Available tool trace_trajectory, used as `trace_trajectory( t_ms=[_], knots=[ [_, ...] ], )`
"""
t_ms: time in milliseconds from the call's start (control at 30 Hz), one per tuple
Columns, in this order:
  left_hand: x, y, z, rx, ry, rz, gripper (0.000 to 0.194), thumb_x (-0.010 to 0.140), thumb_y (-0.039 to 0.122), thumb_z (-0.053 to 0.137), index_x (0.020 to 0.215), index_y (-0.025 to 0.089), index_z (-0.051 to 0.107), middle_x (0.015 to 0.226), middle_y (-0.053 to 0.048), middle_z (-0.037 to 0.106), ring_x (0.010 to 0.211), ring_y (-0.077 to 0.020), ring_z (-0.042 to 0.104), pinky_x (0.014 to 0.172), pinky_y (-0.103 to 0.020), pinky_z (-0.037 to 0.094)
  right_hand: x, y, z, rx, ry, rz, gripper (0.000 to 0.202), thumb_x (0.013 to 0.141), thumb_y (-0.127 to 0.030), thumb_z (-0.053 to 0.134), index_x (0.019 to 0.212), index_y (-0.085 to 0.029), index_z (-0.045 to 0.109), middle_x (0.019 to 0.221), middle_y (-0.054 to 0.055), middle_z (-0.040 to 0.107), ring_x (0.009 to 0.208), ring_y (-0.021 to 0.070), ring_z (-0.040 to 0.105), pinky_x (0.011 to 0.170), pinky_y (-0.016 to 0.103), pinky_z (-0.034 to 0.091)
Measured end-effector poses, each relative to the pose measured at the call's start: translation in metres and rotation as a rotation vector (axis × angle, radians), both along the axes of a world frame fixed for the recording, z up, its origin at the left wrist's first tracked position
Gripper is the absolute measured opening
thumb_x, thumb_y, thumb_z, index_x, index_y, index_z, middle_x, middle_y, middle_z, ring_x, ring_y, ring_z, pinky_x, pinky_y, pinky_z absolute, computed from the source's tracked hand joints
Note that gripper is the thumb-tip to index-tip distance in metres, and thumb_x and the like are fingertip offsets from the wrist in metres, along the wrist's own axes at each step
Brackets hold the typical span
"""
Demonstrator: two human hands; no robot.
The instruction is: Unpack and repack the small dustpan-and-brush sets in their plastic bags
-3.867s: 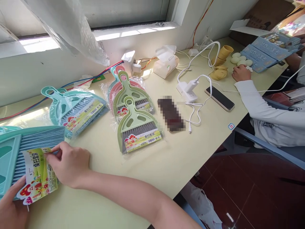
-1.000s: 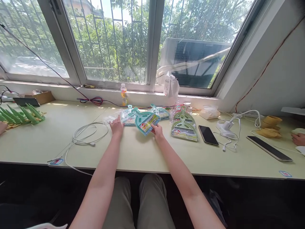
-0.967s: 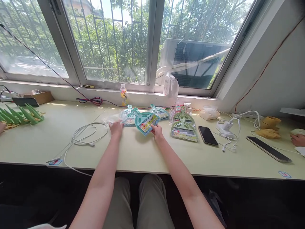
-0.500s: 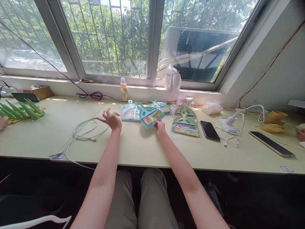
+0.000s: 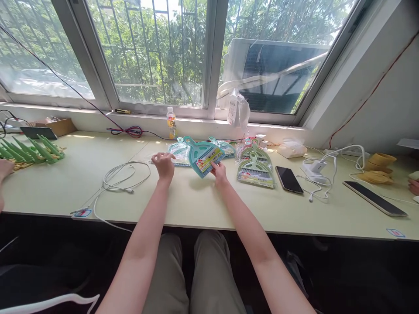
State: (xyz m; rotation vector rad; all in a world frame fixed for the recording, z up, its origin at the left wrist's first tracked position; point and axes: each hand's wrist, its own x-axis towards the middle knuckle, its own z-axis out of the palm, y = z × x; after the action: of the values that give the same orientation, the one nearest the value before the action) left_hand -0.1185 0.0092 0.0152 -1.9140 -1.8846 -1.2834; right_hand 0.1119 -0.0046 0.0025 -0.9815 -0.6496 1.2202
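My right hand (image 5: 219,172) is closed on the lower right edge of a teal dustpan and brush set (image 5: 203,158), which has a yellow label and is tilted with its handle toward the upper left. My left hand (image 5: 164,165) is raised to the left of it, fingers bent and somewhat apart, with nothing plainly in them. Just behind that hand lies a plastic-wrapped teal set (image 5: 182,152), partly covered by the held one. Another wrapped teal set (image 5: 226,148) lies farther back. On the right are wrapped green dustpan sets (image 5: 255,168), overlapping one another.
A coiled white cable (image 5: 114,181) lies at left, near green spiky pieces (image 5: 42,150) and another person's hand (image 5: 5,168). A bottle (image 5: 171,123) stands by the window. To the right are a phone (image 5: 289,179), a charger (image 5: 316,166) and a dark tablet-like device (image 5: 373,198).
My left hand has moved right, toward the teal sets, and its spread fingers have bent. The held dustpan set has turned slightly and its handle has shifted up and left.
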Motion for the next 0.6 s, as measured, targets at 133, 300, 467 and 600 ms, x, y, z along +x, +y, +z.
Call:
trace_trajectory(
  t_ms=[133, 300, 467, 600],
  knots=[
    [0.003, -0.008, 0.009, 0.121, -0.071, 0.041, 0.04, 0.085, 0.006, 0.041, 0.066, 0.025, 0.07, 0.093, -0.008, 0.074, 0.118, -0.0315, 0.054, 0.118, -0.056, 0.018, 0.004, 0.001, 0.002, 0.007, -0.022, -0.028, 0.012, 0.083, -0.007, 0.069, 0.086, -0.017, 0.063, 0.079, 0.001, 0.073, 0.07, 0.0131, 0.069, 0.071, 0.026, 0.061],
    [0.0, -0.008, 0.008, 0.16, -0.153, 0.092, 0.036, 0.083, 0.005, 0.042, 0.064, 0.024, 0.067, 0.114, -0.007, 0.072, 0.13, -0.0318, 0.045, 0.123, -0.064, 0.006, 0.009, 0.004, 0.0, -0.003, -0.066, -0.018, 0.013, 0.08, -0.007, 0.071, 0.086, -0.017, 0.064, 0.08, 0.002, 0.074, 0.072, 0.0145, 0.069, 0.071, 0.029, 0.062],
    [-0.015, -0.001, -0.002, 0.09, -0.161, 0.216, 0.024, 0.074, 0.006, 0.049, 0.069, 0.02, 0.068, 0.13, -0.015, 0.061, 0.139, -0.0416, 0.034, 0.114, -0.082, -0.008, 0.005, 0.006, -0.002, 0.024, -0.201, 0.021, 0.014, 0.078, -0.006, 0.071, 0.084, -0.017, 0.066, 0.079, 0.001, 0.074, 0.071, 0.0154, 0.068, 0.069, 0.03, 0.061],
    [-0.012, -0.004, -0.001, 0.115, -0.09, 0.153, 0.03, 0.073, 0.006, 0.049, 0.083, 0.019, 0.074, 0.12, -0.018, 0.062, 0.139, -0.0418, 0.036, 0.116, -0.082, -0.009, 0.0, 0.005, -0.003, 0.05, -0.304, 0.115, 0.015, 0.078, -0.005, 0.069, 0.087, -0.017, 0.069, 0.076, 0.0, 0.073, 0.066, 0.015, 0.067, 0.064, 0.028, 0.059]
  ],
)
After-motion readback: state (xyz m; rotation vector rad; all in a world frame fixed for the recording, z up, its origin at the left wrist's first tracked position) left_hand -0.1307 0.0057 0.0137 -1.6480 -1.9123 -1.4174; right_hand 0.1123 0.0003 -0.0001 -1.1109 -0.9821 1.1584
